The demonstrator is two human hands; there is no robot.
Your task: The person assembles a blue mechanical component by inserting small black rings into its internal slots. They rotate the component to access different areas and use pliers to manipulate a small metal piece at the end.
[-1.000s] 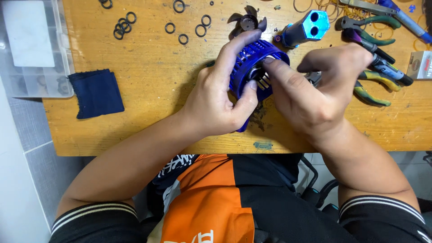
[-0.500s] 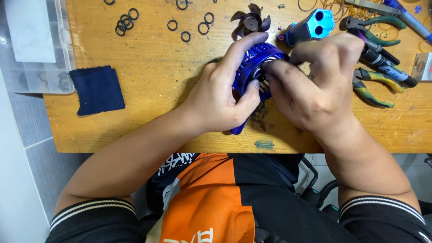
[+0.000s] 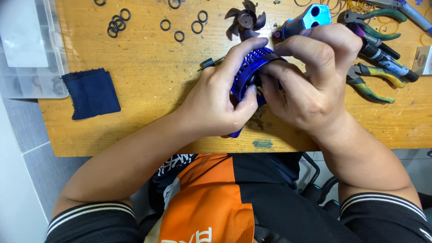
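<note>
Nearest, just past the near edge of the wooden table (image 3: 135, 130), both hands close around a blue slotted fan housing (image 3: 252, 67) held up over the tabletop. On the left, the left hand (image 3: 220, 101) curls around its left side, fingers lying over the ribbed top and thumb pressed to its open face. Opposite it, the right hand (image 3: 310, 85) grips the right side, fingers bent tight over the rim, thumb reaching into the middle. Off to the left lies a folded dark blue cloth (image 3: 91, 93), just right of a clear plastic box (image 3: 27, 49). Farther away sit a dark fan impeller (image 3: 245, 20), scattered black rubber rings (image 3: 118, 20), a blue metal block (image 3: 315, 15), and at right pliers (image 3: 373, 83).
</note>
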